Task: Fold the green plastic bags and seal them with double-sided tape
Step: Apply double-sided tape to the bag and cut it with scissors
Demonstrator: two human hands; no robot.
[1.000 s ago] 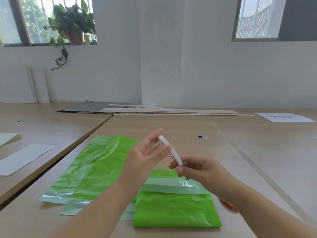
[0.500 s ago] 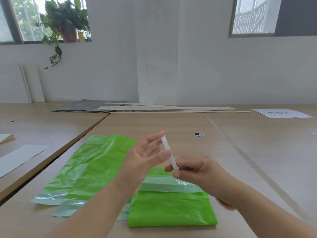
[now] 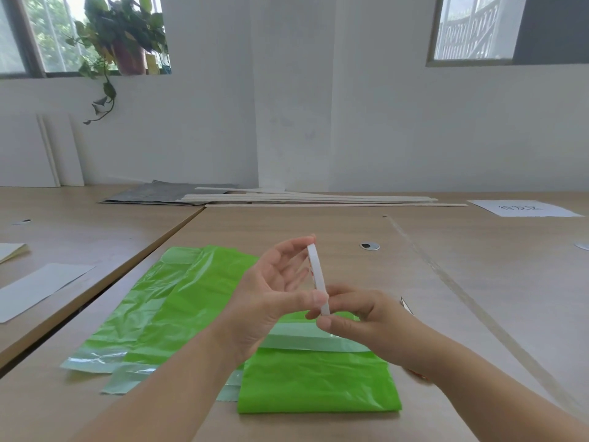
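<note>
A thin white roll of double-sided tape [image 3: 316, 275] stands edge-on above the table, held between both hands. My left hand [image 3: 271, 301] grips it with the thumb at its lower edge and a fingertip at the top. My right hand [image 3: 360, 320] pinches the roll's lower end from the right. Below the hands lies a folded green plastic bag [image 3: 318, 381] with a pale flap across its top. Unfolded green bags [image 3: 178, 307] are spread flat to its left, overlapping each other.
Scissors [image 3: 406, 306] lie partly hidden behind my right wrist. A cable grommet [image 3: 369, 246] sits in the wooden table [image 3: 478, 282]. White sheets [image 3: 38, 288] lie on the left table, a labelled paper [image 3: 522, 208] far right, long wooden strips [image 3: 318, 199] along the wall.
The tape roll has turned more upright between my hands, and my right fingers have closed in on its lower end. The view shifted slightly.
</note>
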